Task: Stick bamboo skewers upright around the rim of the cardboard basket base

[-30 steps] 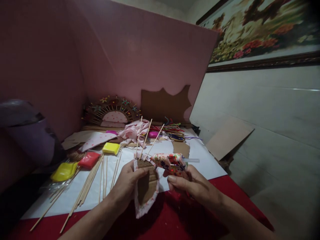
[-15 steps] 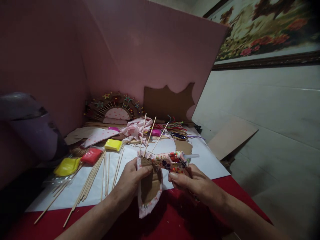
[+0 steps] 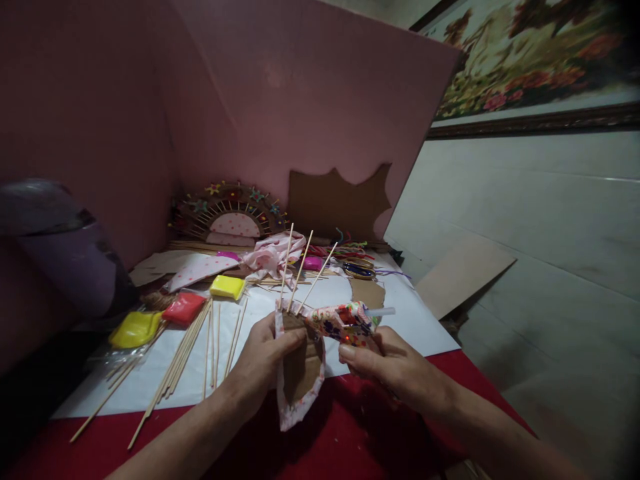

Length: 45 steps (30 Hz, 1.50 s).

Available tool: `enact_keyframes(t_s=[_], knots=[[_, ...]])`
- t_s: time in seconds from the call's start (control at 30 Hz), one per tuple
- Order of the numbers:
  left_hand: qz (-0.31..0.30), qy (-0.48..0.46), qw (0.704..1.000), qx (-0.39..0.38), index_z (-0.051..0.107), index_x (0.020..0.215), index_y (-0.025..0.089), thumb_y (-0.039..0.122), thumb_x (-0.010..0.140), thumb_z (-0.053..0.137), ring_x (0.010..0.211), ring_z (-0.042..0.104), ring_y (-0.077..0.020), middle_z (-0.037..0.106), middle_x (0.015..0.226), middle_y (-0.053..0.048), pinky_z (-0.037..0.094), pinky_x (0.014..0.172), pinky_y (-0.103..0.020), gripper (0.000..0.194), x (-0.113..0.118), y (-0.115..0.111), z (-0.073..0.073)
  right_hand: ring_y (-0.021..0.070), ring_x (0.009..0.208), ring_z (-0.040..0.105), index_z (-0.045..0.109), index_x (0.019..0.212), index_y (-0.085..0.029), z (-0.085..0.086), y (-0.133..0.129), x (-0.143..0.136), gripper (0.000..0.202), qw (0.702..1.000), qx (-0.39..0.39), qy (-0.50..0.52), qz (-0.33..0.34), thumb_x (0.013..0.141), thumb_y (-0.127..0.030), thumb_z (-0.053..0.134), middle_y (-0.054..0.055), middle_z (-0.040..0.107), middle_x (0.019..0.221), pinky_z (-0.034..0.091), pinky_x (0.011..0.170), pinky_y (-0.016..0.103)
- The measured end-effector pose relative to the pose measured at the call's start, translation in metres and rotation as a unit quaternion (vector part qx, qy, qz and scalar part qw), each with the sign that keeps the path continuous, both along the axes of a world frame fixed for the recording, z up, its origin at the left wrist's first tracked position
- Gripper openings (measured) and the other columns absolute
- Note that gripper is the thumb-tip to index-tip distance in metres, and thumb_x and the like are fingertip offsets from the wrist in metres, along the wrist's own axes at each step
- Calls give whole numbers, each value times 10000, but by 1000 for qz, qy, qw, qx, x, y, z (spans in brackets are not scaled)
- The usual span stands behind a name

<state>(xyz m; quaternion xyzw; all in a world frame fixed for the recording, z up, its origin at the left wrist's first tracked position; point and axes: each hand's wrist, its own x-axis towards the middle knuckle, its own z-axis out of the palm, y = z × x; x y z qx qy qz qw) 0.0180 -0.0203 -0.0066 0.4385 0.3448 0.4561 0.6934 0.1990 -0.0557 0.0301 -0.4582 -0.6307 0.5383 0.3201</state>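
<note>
My left hand (image 3: 267,350) grips a half-round cardboard piece (image 3: 303,370) edged with folded pink-and-white fabric, thumb across its brown face. Three thin wooden sticks (image 3: 301,273) stand up and fan out from its upper edge. My right hand (image 3: 385,363) is wrapped round the handle of a flower-patterned glue gun (image 3: 340,323). A small red light glows on its side, and a clear glue stick (image 3: 381,311) juts from its back end. The gun's nozzle points left and meets the cardboard's edge beside the rightmost stick; the exact tip is hard to see.
Bundled wooden sticks (image 3: 183,353) lie on white paper at left, beside yellow (image 3: 135,330) and red (image 3: 184,309) clay packets. Pink fabric (image 3: 275,255) and scissors (image 3: 359,269) lie farther back. A decorated cardboard half-circle (image 3: 233,217) leans on the pink panel. A purple bin (image 3: 70,260) stands left.
Both hands hold nearly the same pose, with the cardboard and glue gun almost unmoved. The view has shifted very slightly.
</note>
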Motion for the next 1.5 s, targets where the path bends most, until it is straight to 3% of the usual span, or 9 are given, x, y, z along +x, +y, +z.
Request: enact_keyframes(t_s=[0.43,0.6,1.0,1.27,1.5], knots=[[-8,6,1000,10,612,884,140,149,738,570,696,640,-192,691,807,-72,477,659,-306,153,-2,1,-5,56,426,231,386,582,-176,6,-7,5,343,997,-26,-63,-33,803,-413,498,-69,291,504,190,399,210],[-10,-8,1000,1,604,873,142,153,726,584,687,642,-197,687,784,-66,478,658,-318,148,-1,3,-7,61,445,281,462,632,-158,9,-8,5,330,992,-14,-90,-86,776,-449,523,-54,344,539,209,399,207],[-10,7,1000,17,615,876,148,130,729,555,707,635,-189,691,818,-62,472,678,-304,160,-1,0,-3,51,417,238,400,579,-172,10,-5,2,351,997,-14,-60,-53,794,-429,507,-69,295,499,173,381,209],[-15,-6,999,28,611,904,156,145,726,566,746,633,-205,689,835,-66,463,718,-331,183,-1,2,-7,58,437,250,411,595,-171,11,-6,1,348,995,-18,-75,-60,789,-440,512,-62,309,522,190,384,203],[-17,-6,1000,17,612,899,155,138,725,557,753,635,-208,693,848,-69,462,721,-335,183,-1,0,-2,71,467,281,418,608,-173,17,-9,-1,330,994,-31,-74,-76,782,-436,517,-47,334,552,220,395,203]])
